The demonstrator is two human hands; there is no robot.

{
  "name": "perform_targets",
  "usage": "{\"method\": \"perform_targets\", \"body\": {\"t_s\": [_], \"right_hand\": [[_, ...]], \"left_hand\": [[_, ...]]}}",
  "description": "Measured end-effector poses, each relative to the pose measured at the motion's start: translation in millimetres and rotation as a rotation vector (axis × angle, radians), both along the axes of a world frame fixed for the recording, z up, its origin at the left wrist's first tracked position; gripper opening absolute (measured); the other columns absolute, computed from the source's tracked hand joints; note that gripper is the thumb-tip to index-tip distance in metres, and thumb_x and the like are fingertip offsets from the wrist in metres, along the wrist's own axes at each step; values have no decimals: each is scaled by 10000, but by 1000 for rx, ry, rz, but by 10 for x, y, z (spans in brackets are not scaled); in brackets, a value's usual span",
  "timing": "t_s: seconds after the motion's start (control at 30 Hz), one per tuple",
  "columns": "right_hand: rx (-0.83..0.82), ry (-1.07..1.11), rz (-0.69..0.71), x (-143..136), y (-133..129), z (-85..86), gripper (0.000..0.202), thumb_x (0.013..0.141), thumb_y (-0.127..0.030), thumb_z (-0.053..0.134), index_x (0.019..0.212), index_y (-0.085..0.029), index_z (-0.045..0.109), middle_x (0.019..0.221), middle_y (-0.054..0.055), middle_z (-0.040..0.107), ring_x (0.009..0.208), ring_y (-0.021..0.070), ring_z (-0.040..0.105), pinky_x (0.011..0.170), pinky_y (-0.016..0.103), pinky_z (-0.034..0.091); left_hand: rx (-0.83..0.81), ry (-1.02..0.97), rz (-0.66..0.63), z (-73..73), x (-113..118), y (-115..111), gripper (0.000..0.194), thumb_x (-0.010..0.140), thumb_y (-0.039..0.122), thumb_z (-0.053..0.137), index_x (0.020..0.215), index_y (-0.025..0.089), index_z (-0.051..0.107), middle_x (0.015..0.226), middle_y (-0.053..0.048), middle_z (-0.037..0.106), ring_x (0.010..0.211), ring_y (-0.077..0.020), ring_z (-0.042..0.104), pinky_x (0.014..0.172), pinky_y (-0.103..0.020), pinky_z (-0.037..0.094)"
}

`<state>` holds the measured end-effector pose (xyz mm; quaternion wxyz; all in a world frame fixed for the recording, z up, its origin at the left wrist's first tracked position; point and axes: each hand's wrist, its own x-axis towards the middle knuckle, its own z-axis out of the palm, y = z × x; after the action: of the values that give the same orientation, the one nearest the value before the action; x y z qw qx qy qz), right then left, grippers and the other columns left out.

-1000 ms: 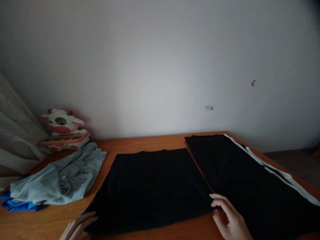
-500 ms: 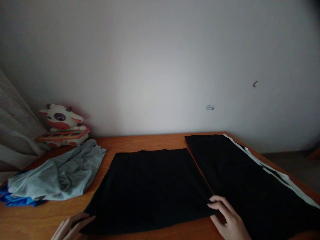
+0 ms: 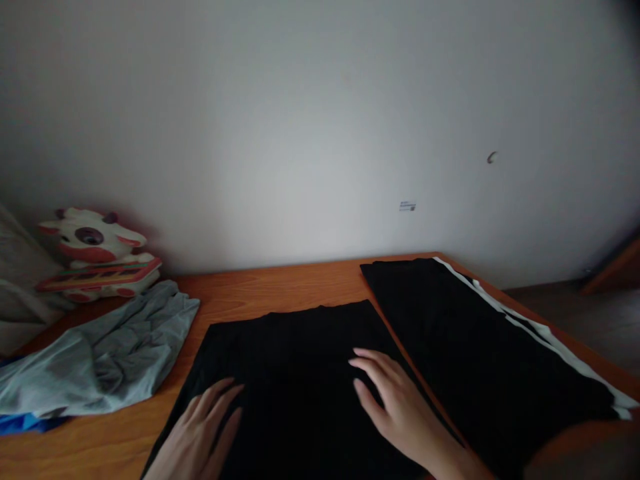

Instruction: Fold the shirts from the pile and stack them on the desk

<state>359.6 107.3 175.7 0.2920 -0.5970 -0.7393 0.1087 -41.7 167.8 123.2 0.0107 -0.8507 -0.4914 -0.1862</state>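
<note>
A black cloth (image 3: 295, 373) lies spread on the wooden table in front of me, its far edge slightly wavy. Over its left part is my left hand (image 3: 200, 423), fingers apart and holding nothing. My right hand (image 3: 393, 400) is over the right part of the same cloth, thumb and fingers spread, with nothing in it. Whether either hand touches the fabric cannot be made out. A second black garment (image 3: 450, 327) with white stripes along its right side lies to the right, a thin strip of table between the two.
On the left lies a crumpled grey cloth (image 3: 120, 353), with a blue cloth (image 3: 33, 423) partly under it. Behind them a cow-shaped toy keyboard (image 3: 103, 257) stands near the wall (image 3: 300, 133). The wooden table (image 3: 280, 290) ends at the right.
Both hands have let go of the near corners of the black cloth and moved inward over it. The view has shifted slightly, and the cloth reaches nearer to me.
</note>
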Motion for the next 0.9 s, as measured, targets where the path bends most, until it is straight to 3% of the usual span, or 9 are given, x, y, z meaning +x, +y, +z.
{"method": "perform_targets", "body": {"t_s": [0.13,0.23,0.33,0.47,0.6,0.67,0.8,0.9], "right_hand": [[-95,-108,140,-695,662,-151,564,1007,-389,473,1532,-194,399,1639,140,302,1506,329,290,1206,566,286],[-158,-145,123,-855,1028,-340,618,1009,-429,466,1551,-151,362,1655,172,224,1540,328,174,1234,576,173],[-200,-154,83,-756,1214,-496,670,1021,-547,377,1560,-150,348,1660,158,213,1543,303,171,1245,556,134],[-204,-178,-3,-448,1288,-609,769,1014,-630,293,1574,-103,305,1660,161,192,1544,298,170,1251,534,114],[-228,-220,-184,-97,1326,-662,771,1010,-640,296,1571,-112,318,1643,164,243,1535,314,202,1237,561,133],[-235,-242,-248,42,1334,-689,735,1019,-609,302,1564,-117,340,1641,160,253,1532,312,217,1236,558,139],[-195,-270,-339,170,1294,-740,612,1043,-441,341,1511,-57,432,1612,179,344,1506,288,299,1237,426,215],[-127,-261,-370,190,1231,-725,535,1032,-369,387,1448,-59,517,1549,178,457,1453,286,395,1208,397,284]], "left_hand": [[-3,112,67,-90,888,496,585,987,470,357,1441,140,525,1550,-202,456,1374,-386,500,1044,-547,494],[-15,175,132,-244,1158,791,607,1002,438,330,1461,73,483,1561,-240,407,1431,-399,415,1117,-607,392],[-4,168,114,-353,1032,992,640,999,465,337,1485,62,441,1562,-221,408,1456,-343,393,1165,-563,348],[67,174,40,-418,519,1156,542,986,400,346,1423,145,542,1545,-184,462,1456,-335,398,1157,-569,353],[44,242,104,-476,76,1301,519,934,271,292,1268,195,681,1501,-149,535,1450,-376,394,1125,-653,342],[12,194,159,-496,-8,1371,536,914,305,290,1242,166,691,1479,-165,555,1435,-371,422,1119,-631,369],[20,-16,326,-440,33,1430,694,885,506,297,1261,30,635,1402,-255,593,1324,-354,554,1110,-514,434],[65,-55,374,-326,63,1404,697,827,576,322,1102,49,685,1233,-283,672,1191,-395,630,1042,-529,477]]}}
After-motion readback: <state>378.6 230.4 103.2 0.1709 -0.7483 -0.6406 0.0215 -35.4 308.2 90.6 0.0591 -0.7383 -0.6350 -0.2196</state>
